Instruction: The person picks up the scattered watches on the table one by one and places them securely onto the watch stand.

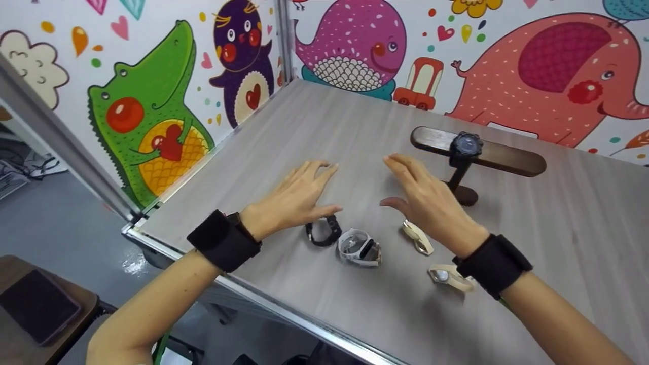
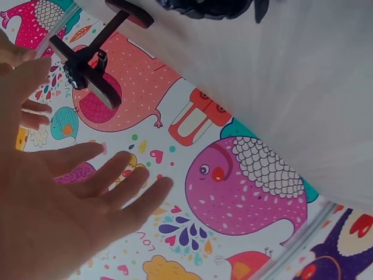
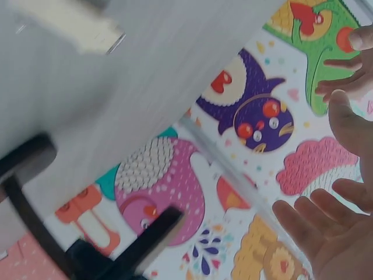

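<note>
Both hands hover over the table, fingers extended and holding nothing. The left hand [image 1: 291,197] is nearest a black watch [image 1: 323,231] lying on its side. Just right of that watch sits a white-strapped watch [image 1: 359,247]. The right hand [image 1: 428,200] is above a cream-strapped watch [image 1: 418,237], and a beige-strapped watch [image 1: 451,277] lies closer to its wrist. Behind the right hand stands a dark wooden T-shaped watch stand [image 1: 507,161] with a dark watch [image 1: 466,145] strapped round its bar. Spread fingers of the left hand [image 2: 87,204] fill the lower left of the left wrist view.
The grey wood-grain table [image 1: 355,121] has a metal front edge [image 1: 304,324]. Panels with cartoon animals, among them a green crocodile [image 1: 152,116], border its left and back. A brown stool [image 1: 86,309] bearing a dark flat device [image 1: 38,306] stands at lower left.
</note>
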